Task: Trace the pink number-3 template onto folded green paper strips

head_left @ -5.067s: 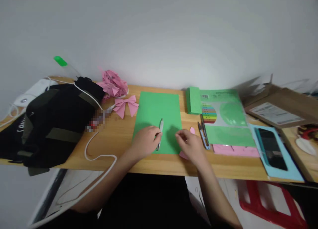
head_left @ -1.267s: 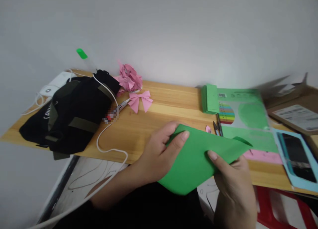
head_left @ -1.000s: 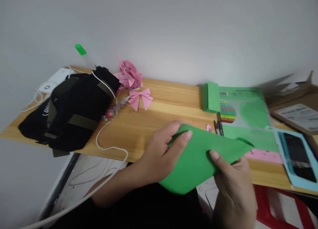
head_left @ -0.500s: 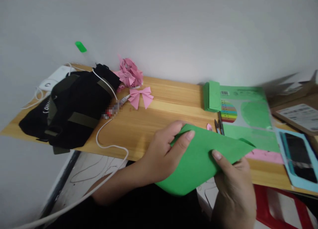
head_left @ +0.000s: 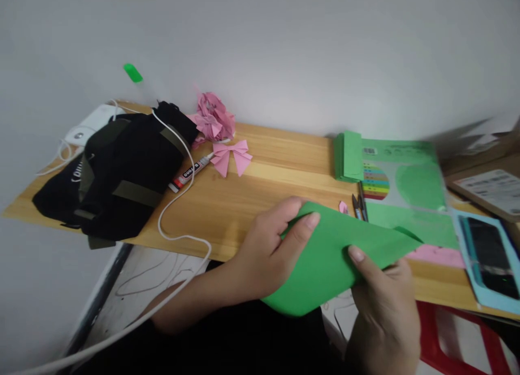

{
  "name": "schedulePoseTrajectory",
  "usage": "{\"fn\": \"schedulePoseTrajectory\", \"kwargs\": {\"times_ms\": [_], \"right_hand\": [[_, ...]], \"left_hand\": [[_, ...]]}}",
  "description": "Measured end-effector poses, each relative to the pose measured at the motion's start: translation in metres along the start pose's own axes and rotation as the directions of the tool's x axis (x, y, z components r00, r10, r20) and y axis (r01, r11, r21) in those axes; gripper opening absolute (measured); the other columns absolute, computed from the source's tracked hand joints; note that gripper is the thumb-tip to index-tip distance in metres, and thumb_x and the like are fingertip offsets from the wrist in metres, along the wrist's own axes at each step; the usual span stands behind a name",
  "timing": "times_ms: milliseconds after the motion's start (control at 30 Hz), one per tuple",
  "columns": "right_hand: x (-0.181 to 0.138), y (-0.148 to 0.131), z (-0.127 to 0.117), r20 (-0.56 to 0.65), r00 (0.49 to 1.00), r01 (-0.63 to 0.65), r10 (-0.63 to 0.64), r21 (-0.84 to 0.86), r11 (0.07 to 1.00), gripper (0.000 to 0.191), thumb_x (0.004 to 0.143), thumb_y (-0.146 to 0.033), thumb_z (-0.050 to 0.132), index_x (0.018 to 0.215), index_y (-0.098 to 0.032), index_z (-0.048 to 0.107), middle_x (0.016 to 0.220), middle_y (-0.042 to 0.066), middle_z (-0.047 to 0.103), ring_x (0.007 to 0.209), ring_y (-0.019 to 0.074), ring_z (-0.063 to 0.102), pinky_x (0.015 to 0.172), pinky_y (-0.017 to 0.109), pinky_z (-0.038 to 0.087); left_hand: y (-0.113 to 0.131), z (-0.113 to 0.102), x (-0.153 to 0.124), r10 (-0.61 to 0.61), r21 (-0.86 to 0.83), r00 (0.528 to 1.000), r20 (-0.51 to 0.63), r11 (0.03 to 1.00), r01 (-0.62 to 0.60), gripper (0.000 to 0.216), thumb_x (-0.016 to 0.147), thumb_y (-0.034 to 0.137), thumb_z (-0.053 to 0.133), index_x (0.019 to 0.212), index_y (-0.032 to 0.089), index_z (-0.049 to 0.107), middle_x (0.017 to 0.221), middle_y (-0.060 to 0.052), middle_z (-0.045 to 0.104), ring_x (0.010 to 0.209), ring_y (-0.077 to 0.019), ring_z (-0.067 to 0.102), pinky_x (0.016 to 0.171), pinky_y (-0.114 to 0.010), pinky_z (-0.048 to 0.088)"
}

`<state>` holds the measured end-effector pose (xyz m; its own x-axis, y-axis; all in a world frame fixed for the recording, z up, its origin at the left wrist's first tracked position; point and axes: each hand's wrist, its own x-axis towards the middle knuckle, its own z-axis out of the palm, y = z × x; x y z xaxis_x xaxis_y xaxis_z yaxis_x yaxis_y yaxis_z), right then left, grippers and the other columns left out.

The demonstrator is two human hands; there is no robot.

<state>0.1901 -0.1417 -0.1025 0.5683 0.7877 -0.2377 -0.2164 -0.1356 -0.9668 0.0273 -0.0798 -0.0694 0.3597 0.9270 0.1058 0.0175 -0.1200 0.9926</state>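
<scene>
A sheet of green paper is held over the front edge of the desk, above my lap. My left hand pinches its upper left part, thumb on top and the other fingers behind. On the right side, my right hand grips the sheet with the thumb on its face and the fingers underneath. The paper is bent, narrowing to a point at the right, where a small flap stands up. Part of its underside is hidden by my hands.
On the desk lie a black bag, a glue tube, a pink paper bow and crumpled pink paper. Rightward are folded green papers, a green paper pack, scissors, a phone and a cardboard box. A white cable crosses the front edge.
Both hands keep their hold on the green paper, which has hardly shifted. The view has moved very slightly.
</scene>
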Motion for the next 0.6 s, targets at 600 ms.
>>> {"fn": "schedulePoseTrajectory", "kwargs": {"times_ms": [600], "right_hand": [[0.0001,-0.0011,-0.0033,-0.014,1.0,0.017,-0.016,0.028,0.999,0.06,0.055,-0.035,0.089,0.111,-0.024,0.069,0.081,0.006,0.077,0.072,0.0228,0.071,0.067,0.036,0.059]], "left_hand": [[0.003,-0.0018,-0.0027,0.041,-0.02,0.999,0.032,0.999,-0.04,0.016,0.099,0.027,0.046,0.092,0.019,0.058,0.082,0.001,0.061,0.08,-0.0128,0.059,0.073,-0.025,0.045]]}}
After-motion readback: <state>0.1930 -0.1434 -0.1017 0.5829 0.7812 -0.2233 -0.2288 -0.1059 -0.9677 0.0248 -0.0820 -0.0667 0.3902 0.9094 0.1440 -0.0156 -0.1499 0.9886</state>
